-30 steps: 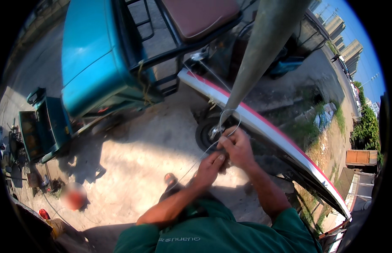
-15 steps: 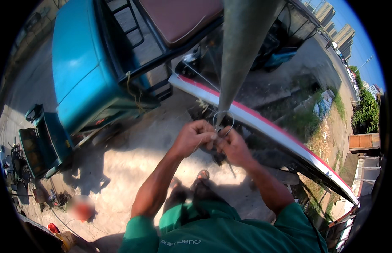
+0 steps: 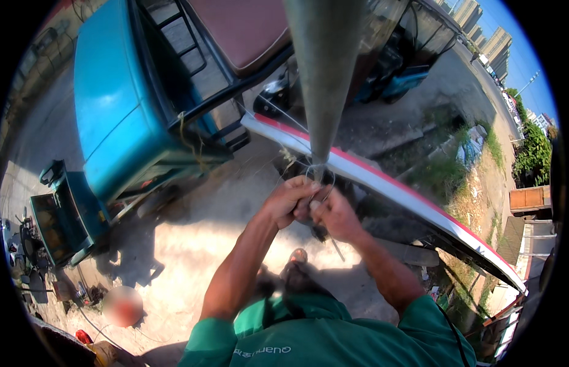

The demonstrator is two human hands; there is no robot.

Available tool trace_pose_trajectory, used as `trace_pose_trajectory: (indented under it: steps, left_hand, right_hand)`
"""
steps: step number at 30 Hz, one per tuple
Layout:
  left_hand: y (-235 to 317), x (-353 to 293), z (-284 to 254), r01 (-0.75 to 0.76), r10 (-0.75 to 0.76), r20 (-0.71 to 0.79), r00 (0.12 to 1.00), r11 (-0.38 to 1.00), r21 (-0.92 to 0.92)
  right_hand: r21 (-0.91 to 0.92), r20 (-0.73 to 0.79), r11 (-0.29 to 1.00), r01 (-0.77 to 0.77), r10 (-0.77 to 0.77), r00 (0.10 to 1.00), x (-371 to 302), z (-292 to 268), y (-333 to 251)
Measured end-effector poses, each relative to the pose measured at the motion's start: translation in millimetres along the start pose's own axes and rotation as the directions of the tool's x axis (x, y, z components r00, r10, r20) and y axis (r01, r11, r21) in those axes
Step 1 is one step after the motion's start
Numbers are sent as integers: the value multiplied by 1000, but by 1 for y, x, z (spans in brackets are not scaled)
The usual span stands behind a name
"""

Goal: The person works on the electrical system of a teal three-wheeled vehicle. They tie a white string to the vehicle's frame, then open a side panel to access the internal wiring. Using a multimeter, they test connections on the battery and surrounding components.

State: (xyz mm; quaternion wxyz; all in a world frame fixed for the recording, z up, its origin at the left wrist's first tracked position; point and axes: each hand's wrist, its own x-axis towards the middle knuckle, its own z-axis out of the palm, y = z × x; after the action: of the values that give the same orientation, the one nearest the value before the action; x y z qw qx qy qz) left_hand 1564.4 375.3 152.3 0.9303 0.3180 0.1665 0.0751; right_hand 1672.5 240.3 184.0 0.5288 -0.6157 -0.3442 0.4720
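A grey metal pole [image 3: 324,85] comes down from the top and narrows to its lower end just beyond my hands. Thin wire [image 3: 333,178] makes a loop by that end. My left hand [image 3: 285,200] is closed, its thumb and fingers pinching the wire. Pressed close beside it, my right hand [image 3: 338,214] is closed on the wire too. The exact grip and the wire ends are hidden by the fingers. Behind the pole runs a long white board with a red edge [image 3: 382,178], slanting down to the right.
To the left stands a blue three-wheeled vehicle [image 3: 113,104] with a brown seat [image 3: 241,33] and black frame bars. A smaller dark green cart [image 3: 67,211] is beyond it. An orange-red round object [image 3: 122,307] lies on the concrete. Grass and rubble [image 3: 461,177] lie to the right.
The pole stands further left in view and more upright. My hands have drawn closer together at the wire, and the loop shows less above them.
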Motion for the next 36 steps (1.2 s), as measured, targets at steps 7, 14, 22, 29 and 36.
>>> trace_pose_trajectory:
  steps: [7,14,22,29,36]
  left_hand:
    - [11,15,-3,23,6,-95,995,955,296]
    - [4,17,5,-22,258,-312,914,801,598]
    - [-8,16,37,-209,744,-249,620,462,862]
    - [-10,19,15,-177,636,-115,763,376,909]
    - [4,-43,-43,-310,629,257,734,-27,950]
  right_hand:
    - [-72,-8,997,18,-19,1000,-3,3,-3]
    - [-329,-68,939,97,-126,990,-5,13,-8]
    - [-296,-139,951,86,-132,981,-12,10,-10]
    - [-157,-107,987,38,-55,993,-10,4,-8]
    - [-207,-65,975,-86,74,995,-9,-17,-33]
